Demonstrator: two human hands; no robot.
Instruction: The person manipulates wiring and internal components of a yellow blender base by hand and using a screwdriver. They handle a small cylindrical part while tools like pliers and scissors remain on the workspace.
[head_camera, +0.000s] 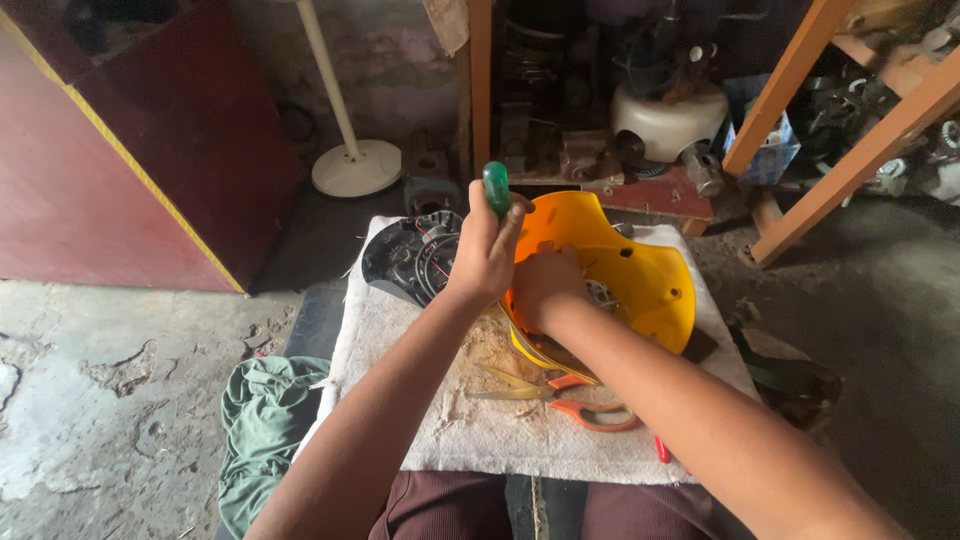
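**Both hands at the yellow housing, screwdriver upright**

Nearest you, past your knees, the front edge of the white cloth (520, 440) runs straight across. Just below your right forearm on that cloth lie orange-handled scissors (575, 400), blades pointing toward your left arm; a bare patch of cloth lies open between your two forearms.

Your left hand (487, 255) is wrapped in a fist around a green-handled screwdriver (496, 187), whose handle tip stands up above your fingers (the shaft below is hidden by the hand). Touching that hand on its right side is the yellow plastic housing (640, 275), tilted up with its hollow facing you. Your right hand (543, 283) reaches into that hollow at its lower left rim, fingers curled; whether it grips anything inside cannot be told.

Left of your left hand, just beside it, a black dial cluster (410, 258) sits at the far left corner of the cloth, overhanging the edge. Off the cloth's left edge, beside your left elbow, a green rag (262, 420) lies crumpled on cracked concrete.

Beyond the hands stand a white round stand base (356, 167) and an orange wooden frame (850, 130) with cluttered parts behind it.
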